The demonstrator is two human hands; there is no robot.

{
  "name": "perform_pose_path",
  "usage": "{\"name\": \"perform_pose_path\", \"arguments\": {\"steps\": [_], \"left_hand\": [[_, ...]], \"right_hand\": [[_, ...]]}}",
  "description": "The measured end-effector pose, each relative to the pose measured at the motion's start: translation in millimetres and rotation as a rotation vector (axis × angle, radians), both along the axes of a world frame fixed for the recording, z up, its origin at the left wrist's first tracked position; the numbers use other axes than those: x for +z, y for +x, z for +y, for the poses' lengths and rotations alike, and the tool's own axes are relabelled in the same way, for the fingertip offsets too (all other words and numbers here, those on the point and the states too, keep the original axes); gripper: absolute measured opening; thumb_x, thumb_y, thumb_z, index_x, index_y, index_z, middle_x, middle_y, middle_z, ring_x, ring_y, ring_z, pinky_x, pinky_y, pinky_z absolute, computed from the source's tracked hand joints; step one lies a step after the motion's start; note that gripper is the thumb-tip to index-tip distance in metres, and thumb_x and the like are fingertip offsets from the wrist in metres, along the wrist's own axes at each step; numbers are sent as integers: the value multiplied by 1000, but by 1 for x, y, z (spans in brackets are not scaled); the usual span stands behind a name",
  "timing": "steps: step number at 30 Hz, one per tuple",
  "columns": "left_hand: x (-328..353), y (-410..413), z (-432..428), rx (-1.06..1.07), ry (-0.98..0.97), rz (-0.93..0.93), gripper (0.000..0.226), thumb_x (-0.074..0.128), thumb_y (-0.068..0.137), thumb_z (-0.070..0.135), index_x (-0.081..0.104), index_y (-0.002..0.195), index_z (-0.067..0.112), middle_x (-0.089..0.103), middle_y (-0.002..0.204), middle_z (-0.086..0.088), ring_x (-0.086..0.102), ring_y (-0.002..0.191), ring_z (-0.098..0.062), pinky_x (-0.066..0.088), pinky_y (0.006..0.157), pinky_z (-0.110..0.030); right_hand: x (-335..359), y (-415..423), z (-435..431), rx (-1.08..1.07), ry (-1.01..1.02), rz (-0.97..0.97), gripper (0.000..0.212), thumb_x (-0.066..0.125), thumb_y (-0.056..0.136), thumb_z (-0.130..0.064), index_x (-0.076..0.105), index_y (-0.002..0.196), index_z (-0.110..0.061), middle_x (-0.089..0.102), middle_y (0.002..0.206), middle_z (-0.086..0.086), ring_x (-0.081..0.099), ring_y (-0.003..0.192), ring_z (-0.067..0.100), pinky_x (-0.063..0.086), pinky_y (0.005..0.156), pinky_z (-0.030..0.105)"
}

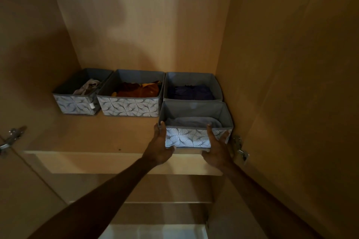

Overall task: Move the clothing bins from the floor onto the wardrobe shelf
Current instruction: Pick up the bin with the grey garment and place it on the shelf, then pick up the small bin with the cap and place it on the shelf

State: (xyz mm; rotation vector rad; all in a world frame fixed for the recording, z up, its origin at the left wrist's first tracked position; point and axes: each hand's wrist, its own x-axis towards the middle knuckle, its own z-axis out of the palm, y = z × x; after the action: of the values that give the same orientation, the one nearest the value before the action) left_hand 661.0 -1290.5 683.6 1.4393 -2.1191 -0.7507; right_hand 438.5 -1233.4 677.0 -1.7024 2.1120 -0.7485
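Several grey fabric bins with a white leaf print stand on the wooden wardrobe shelf (77, 141). The nearest bin (187, 137), holding grey-blue folded cloth, sits at the shelf's front right edge. My left hand (158, 148) grips its front left corner, thumb over the rim. My right hand (216, 150) holds its front right part, thumb on the rim. Directly behind it is a bin with dark blue clothes (192, 85). To the left stand a bin with orange and brown clothes (130, 108) and a bin with a pale garment (77, 105).
The wardrobe's right side wall (281, 83) is close to the held bin. Metal door hinges show at the right (240, 149) and at the left (11, 137). Lower shelves (155, 203) lie below. Bare shelf surface stretches left of the held bin.
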Motion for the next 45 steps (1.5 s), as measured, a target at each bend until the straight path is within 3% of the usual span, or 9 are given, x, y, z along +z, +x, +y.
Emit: {"name": "perform_pose_path", "arguments": {"steps": [6,10,14,16,19,24,28,36,45], "left_hand": [[-4,5,5,22,21,59,101,70,84,22,-2,155,21,-1,164,-6,12,149,-25,27,114,-32],[-7,14,13,38,6,155,95,71,83,14,10,155,25,14,163,-3,16,149,-21,25,117,-32],[-8,17,31,169,12,387,82,67,85,7,23,153,24,34,153,7,35,139,-16,36,112,-36],[-9,18,47,236,74,518,69,66,87,4,37,147,20,46,137,14,48,124,-12,46,98,-30],[-24,28,77,355,154,618,39,66,86,2,61,123,13,63,123,2,62,107,-14,51,89,-27],[-67,58,139,568,360,795,24,66,83,-6,70,91,17,70,91,0,61,83,-13,47,81,-30],[-91,92,196,758,463,789,20,63,86,-3,69,103,5,71,98,-7,63,88,-18,47,77,-26],[-120,164,333,1115,506,811,26,55,88,1,68,108,14,73,100,-4,67,91,-19,47,73,-25],[-127,206,539,1473,382,874,23,59,90,10,67,112,13,73,99,-3,70,87,-20,49,75,-28]], "right_hand": [[3,5,10,-3,12,-2,110,72,81,-25,-13,147,-48,-28,150,33,44,133,40,43,93,24],[9,14,23,1,56,-52,102,70,85,-22,-6,151,-42,-26,156,21,21,146,36,40,103,33],[3,33,35,43,2,-145,89,69,87,-22,10,152,-37,-1,163,11,7,150,24,24,109,25],[-2,45,44,38,-44,-265,81,69,86,-22,23,151,-33,20,160,4,19,147,19,24,110,26],[-17,65,60,-11,-18,-522,75,74,83,-18,36,147,-29,42,146,-3,49,125,14,45,95,25],[-57,97,88,27,176,-776,62,72,84,-12,47,140,-17,56,132,3,59,115,17,51,82,17],[-93,135,114,115,369,-777,45,73,83,-22,59,125,-23,64,121,1,62,109,17,54,89,34],[-118,225,192,493,667,-667,32,67,88,-21,64,120,-16,69,110,-2,66,99,12,48,74,21],[-119,310,323,909,825,-463,33,68,86,-28,65,117,-18,69,108,-3,66,99,12,49,75,22]]}}
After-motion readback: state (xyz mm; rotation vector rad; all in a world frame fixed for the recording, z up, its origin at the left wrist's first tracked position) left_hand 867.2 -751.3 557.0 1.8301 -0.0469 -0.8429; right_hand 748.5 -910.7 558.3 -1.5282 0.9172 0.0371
